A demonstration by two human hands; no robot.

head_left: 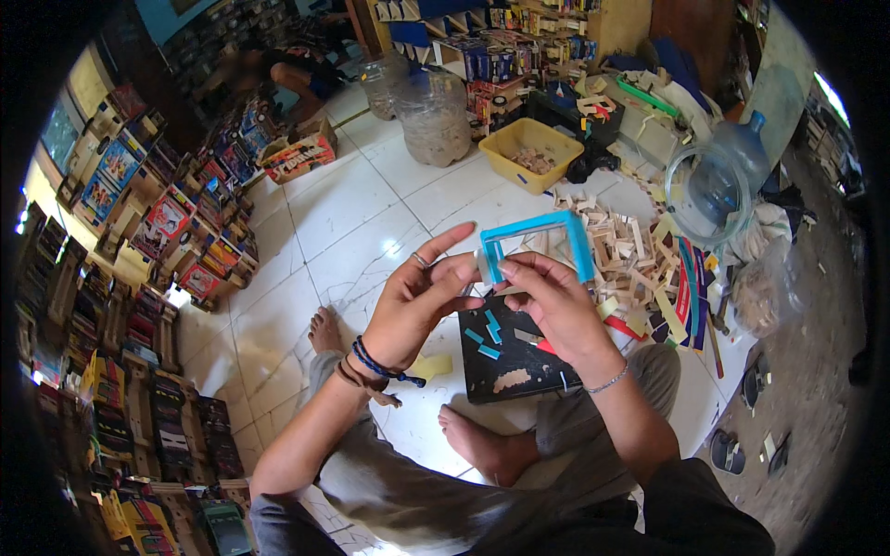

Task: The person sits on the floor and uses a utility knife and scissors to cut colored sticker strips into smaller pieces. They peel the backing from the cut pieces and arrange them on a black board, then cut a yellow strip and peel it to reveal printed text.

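Right hand (pixel 561 306): I had fingers pinching the blue frame (pixel 582 246), over the far edge of the black worktop (pixel 482 378). Left hand (pixel 413 301) fingers parted at its left end, grip unclear. Probably light, stiff; corners looked safest.

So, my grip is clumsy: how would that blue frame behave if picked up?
The blue frame looks light for its size, being open in the middle; probably stiff, since its sides look straight; and unlikely to roll, with squared corners.

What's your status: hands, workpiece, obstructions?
Right hand pinching blue rectangular open frame; left hand at its left end. Black flat board with small blue strips below. Nothing visibly blocking hands.
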